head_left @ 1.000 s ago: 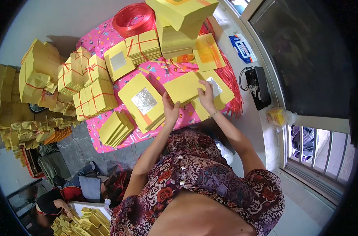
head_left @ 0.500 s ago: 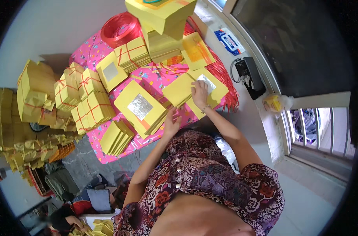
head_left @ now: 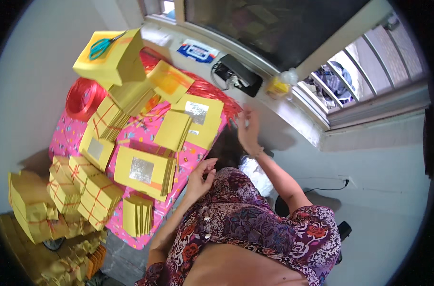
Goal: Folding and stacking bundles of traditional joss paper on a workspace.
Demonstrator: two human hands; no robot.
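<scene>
My right hand (head_left: 248,131) is raised past the table's right edge, beside the ends of the red plastic strips (head_left: 230,104). Motion smears its fingers, so whether it grips a strip is unclear. My left hand (head_left: 201,180) hovers at the near table edge, fingers loosely bent and apart, with nothing in it. Left of it lies a thick stack of yellow paper with a silver foil square (head_left: 141,170). Farther off, a smaller yellow paper stack (head_left: 171,131) rests partly over yellow sheets with silver foil (head_left: 198,112). Short yellow bundles (head_left: 137,215) stand near the front edge.
Yellow bundles tied with red strip (head_left: 100,195) fill the table's left side. Teal scissors (head_left: 100,47) lie on a tall yellow pile at the back, near a red strip coil (head_left: 83,99). A wipes pack (head_left: 198,51) and a black box (head_left: 238,70) sit on the window ledge.
My right hand has left the yellow paper and moved right, beyond the table edge to the red strip ends. My left hand stays near the front edge. The view has turned toward the right.
</scene>
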